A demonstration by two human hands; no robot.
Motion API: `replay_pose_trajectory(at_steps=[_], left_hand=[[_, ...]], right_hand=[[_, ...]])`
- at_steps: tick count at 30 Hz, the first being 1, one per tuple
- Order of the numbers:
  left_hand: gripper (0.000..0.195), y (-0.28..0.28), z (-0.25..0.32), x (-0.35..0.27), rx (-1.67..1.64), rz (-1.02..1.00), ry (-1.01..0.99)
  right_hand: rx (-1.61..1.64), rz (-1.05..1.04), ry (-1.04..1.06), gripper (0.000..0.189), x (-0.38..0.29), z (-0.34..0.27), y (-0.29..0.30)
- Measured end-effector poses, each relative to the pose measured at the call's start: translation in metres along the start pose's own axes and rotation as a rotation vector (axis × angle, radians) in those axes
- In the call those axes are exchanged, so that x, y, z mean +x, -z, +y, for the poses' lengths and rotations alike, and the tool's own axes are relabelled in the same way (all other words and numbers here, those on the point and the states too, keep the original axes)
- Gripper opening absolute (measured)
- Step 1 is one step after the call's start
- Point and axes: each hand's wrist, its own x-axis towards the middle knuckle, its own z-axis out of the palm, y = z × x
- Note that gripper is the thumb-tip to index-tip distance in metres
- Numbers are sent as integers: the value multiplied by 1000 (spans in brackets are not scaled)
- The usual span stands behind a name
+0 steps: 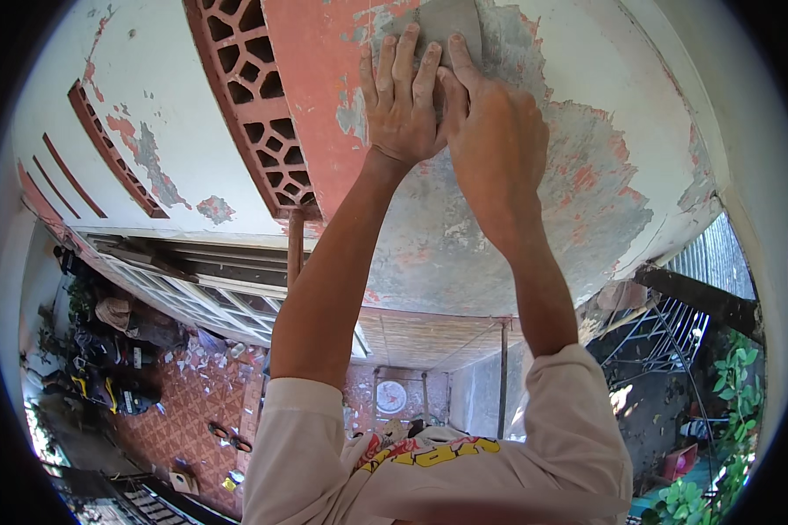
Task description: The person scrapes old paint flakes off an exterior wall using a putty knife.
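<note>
A flat grey blade or sheet (456, 29) lies against the peeling wall (499, 275) at the top of the head view. My right hand (499, 144) is closed around its lower part, with the index finger stretched up along it; whether it has a handle is hidden. Beside it, my left hand (404, 105) is laid palm-side to the wall with its fingers spread, the fingertips at the grey piece's left side and the thumb side touching my right hand. Bare grey patches and red flecks show around both hands, next to a salmon-red painted band (315, 85).
Left of the band is a red pierced vent block (256, 79), above a louvred window (236, 289). Far below are a tiled floor (190, 394) with paint chips and sandals (228, 436), metal poles (503, 380) and a round white container (391, 397). A dark beam (696, 295) and plants (739, 387) stand right.
</note>
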Motion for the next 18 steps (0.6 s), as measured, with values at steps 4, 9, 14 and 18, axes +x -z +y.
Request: replay_pose_trajectory(at_steps=[4,9,14,18], left_hand=[[53,5,2,-1,-47,7,4],[54,2,1,-2,-22,22,10],[53,5,1,0,-29,13,5],[53,4,3,-1,-3,23,21]], right_hand=[[-10,-61,4,36,-12,3,0],[24,-11,-6,36,7,-1,-3],[32,-87,-41,35,-6,2,2],[9,-34,-23,35,11,-4,-5]])
